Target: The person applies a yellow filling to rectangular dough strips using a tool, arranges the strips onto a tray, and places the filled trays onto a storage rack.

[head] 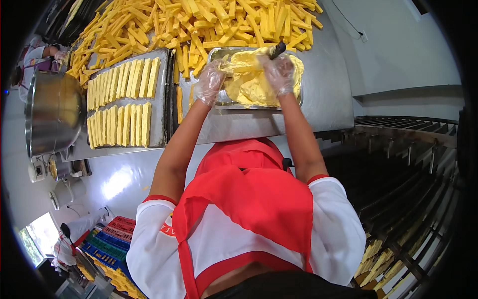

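Observation:
My left hand [210, 83], in a clear plastic glove, grips one end of a yellow bread or cake stick [244, 69] over a shallow metal pan [298, 56]. Pale yellow cream [257, 93] fills much of that pan. In my gloved right hand [279, 74], blurred by motion, is a spreading tool whose black handle [277, 50] juts out past the fingers; its blade is hidden. To the left, a dark-rimmed baking tray [123, 101] bears two rows of cream-coated sticks [125, 80]. Beyond the pan lies a big heap of uncoated yellow sticks [209, 22].
The steel table [325, 82] carries all this. A large metal pot [56, 112] stands at its left end. Tray racks [403, 149] are close on my right. Another person's gloved hand [59, 56] is at the far left; stacked crates [108, 239] stand behind me.

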The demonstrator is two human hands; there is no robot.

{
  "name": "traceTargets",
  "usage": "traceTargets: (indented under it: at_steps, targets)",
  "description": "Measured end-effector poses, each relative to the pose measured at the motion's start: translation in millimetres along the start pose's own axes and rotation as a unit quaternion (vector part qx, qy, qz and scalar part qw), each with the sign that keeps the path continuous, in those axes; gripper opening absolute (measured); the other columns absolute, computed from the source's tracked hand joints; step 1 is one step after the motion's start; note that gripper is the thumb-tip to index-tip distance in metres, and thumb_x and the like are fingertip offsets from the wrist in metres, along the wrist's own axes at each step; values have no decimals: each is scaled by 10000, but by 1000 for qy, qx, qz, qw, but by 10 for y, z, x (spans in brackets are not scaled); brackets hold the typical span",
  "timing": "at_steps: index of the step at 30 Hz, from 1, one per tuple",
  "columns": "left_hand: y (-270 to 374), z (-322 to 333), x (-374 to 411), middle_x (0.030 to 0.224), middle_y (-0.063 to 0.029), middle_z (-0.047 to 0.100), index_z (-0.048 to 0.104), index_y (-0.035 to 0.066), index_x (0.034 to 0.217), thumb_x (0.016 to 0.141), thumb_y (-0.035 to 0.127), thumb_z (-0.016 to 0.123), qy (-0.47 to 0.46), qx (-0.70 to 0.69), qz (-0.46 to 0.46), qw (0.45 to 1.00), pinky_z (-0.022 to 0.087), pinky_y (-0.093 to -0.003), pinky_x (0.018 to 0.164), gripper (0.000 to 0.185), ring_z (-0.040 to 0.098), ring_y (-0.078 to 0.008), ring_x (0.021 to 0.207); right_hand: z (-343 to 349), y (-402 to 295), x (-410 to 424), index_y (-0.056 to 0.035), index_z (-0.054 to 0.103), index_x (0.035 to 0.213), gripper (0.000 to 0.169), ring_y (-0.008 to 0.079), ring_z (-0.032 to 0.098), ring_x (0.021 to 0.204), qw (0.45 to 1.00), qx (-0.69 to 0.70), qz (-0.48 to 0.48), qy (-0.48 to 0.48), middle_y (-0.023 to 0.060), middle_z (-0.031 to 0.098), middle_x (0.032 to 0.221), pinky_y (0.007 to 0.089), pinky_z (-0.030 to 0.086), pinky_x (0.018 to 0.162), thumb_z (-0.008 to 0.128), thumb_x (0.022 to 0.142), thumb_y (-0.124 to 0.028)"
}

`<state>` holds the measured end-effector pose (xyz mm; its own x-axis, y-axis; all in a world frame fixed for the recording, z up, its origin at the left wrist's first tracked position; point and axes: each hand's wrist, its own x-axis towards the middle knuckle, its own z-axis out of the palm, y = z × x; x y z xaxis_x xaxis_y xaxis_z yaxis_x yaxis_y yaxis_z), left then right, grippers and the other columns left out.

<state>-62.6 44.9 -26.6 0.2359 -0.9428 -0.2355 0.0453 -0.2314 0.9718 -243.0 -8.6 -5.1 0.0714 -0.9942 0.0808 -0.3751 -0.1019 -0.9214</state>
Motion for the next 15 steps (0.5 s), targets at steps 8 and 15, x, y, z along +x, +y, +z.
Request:
traceTargets:
  at_steps: [8,15]
  targets:
    - [-85,12,79,762,-154,621,550,-71,950,731,-12,554,-51,-174,40,983,551,-309,538,227,633,-250,607,-164,55,80,-33,595,823,284,285,595,569,971,-233,-27,41,122,596,636,391,477,570,565,779,-312]
    - [-265,11,110,778,-151,618,547,-67,861,716,-19,545,-47,-117,22,992,550,-303,533,153,636,-246,601,-112,222,138,-54,605,791,302,305,598,682,962,-271,-15,23,147,624,732,417,462,661,564,774,-353]
